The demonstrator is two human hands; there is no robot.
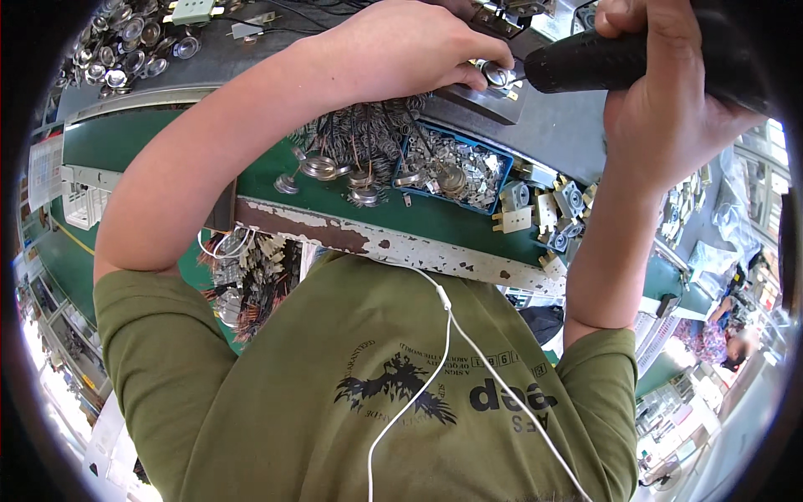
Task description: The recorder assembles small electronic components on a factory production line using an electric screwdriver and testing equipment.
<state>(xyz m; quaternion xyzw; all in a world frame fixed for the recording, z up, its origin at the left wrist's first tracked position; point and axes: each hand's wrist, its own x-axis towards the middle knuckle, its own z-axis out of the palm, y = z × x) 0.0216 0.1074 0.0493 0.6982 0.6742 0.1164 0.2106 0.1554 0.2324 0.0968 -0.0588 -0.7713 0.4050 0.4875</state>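
My left hand (pixel 418 50) reaches across the bench, its thumb and forefinger closed on a small round metal part (pixel 497 76). That part rests at the top of a dark metal block (pixel 485 102). My right hand (pixel 669 113) is wrapped around a black power screwdriver (pixel 585 64), held nearly level. Its nose points left, and the tip comes right up to the round part; whether it touches a screw is too small to make out.
Nearer me, a blue tray (pixel 502 186) holds many small metal pieces. Left of it lie coiled wires (pixel 347 134) and metal discs (pixel 320 168); right, pale switch-like parts (pixel 544 211). More discs (pixel 125 50) are heaped far left. A chipped bench edge (pixel 368 240) crosses before me. Another person (pixel 711 339) is at right.
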